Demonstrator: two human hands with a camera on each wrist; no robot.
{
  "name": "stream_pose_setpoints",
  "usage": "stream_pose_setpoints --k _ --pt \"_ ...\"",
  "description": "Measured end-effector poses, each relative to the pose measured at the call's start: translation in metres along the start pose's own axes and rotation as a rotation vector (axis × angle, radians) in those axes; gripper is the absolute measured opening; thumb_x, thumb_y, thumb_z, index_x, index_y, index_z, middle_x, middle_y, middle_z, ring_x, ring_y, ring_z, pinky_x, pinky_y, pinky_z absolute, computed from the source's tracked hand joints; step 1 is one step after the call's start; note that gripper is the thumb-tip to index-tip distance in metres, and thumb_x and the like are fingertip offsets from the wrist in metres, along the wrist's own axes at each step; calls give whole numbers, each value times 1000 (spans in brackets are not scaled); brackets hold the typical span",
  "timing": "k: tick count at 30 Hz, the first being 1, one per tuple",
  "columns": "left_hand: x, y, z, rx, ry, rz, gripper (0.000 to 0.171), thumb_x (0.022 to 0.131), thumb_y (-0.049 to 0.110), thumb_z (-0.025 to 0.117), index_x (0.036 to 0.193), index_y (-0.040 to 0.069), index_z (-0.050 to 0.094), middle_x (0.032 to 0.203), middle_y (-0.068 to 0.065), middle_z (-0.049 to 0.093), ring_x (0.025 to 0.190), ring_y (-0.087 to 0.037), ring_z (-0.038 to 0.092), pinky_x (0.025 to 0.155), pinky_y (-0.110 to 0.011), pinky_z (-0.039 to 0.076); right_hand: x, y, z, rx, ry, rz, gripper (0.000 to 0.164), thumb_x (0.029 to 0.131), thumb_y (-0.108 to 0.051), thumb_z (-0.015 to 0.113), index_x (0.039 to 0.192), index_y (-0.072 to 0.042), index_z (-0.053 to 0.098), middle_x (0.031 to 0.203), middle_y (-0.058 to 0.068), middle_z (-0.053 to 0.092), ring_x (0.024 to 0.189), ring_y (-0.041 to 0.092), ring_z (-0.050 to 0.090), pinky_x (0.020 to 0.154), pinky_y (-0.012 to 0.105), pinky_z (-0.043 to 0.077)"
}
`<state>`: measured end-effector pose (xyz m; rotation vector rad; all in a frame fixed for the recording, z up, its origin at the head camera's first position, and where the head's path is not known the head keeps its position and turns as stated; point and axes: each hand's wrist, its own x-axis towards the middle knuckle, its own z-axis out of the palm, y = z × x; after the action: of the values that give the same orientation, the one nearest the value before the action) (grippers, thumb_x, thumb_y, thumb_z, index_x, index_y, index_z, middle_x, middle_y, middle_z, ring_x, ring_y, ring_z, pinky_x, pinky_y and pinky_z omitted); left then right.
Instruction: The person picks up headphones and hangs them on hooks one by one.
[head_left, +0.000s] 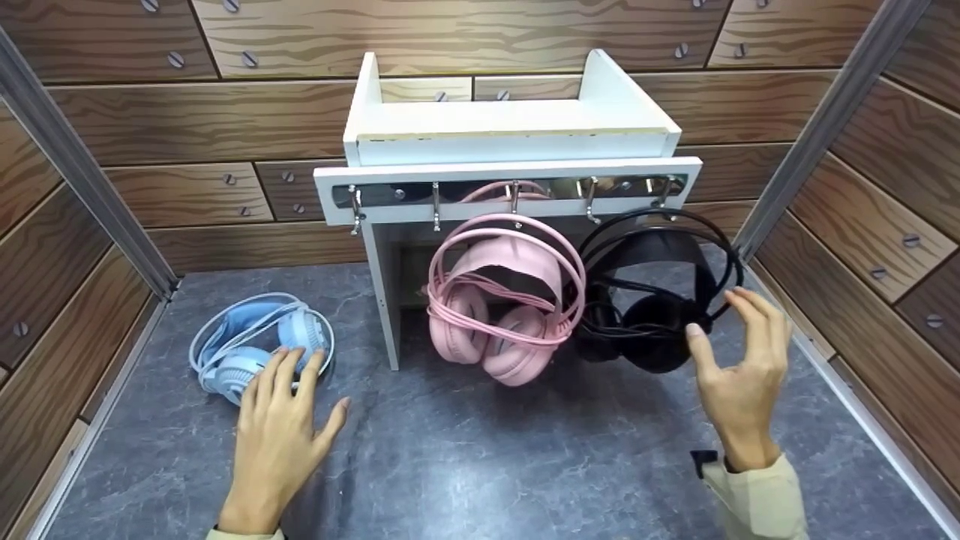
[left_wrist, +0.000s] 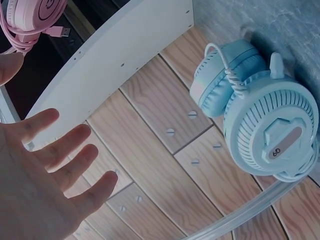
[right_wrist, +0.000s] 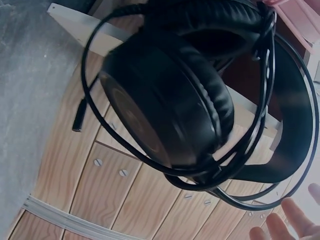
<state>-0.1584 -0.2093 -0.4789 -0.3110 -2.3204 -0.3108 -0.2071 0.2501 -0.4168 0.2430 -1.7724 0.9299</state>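
My left hand (head_left: 274,431) is spread with straight fingers, close by the light blue headphones (head_left: 236,367) that lie on the floor at left. The left wrist view shows a gap between those fingers and the blue ear cup (left_wrist: 270,135). Black headphones (head_left: 656,352) hang at the rack's right-end hook, their cable looped around them. Beside them is my right hand (head_left: 746,367), thumb and fingers apart; in the right wrist view its fingertips lie near the black cable, and contact is unclear. Pink headphones (head_left: 517,367) hang from the middle hook.
A white rack (head_left: 517,165) carries a row of metal hooks along its front board; two hooks at its left hold nothing. Wood-patterned panels (head_left: 187,120) form the back and sides. Grey marbled floor (head_left: 450,480) spreads in front of the rack.
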Motion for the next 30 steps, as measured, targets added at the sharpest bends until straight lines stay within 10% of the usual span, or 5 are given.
stream_pose_setpoints --k 30 --pt "-3 -5 2 10 12 -21 51 86 37 60 120 0 67 115 -25 63 113 -46 57 91 -63 45 47 -10 16 23 -31 -39 43 79 3 74 120 13 64 125 28 61 118 41 53 107 34 32"
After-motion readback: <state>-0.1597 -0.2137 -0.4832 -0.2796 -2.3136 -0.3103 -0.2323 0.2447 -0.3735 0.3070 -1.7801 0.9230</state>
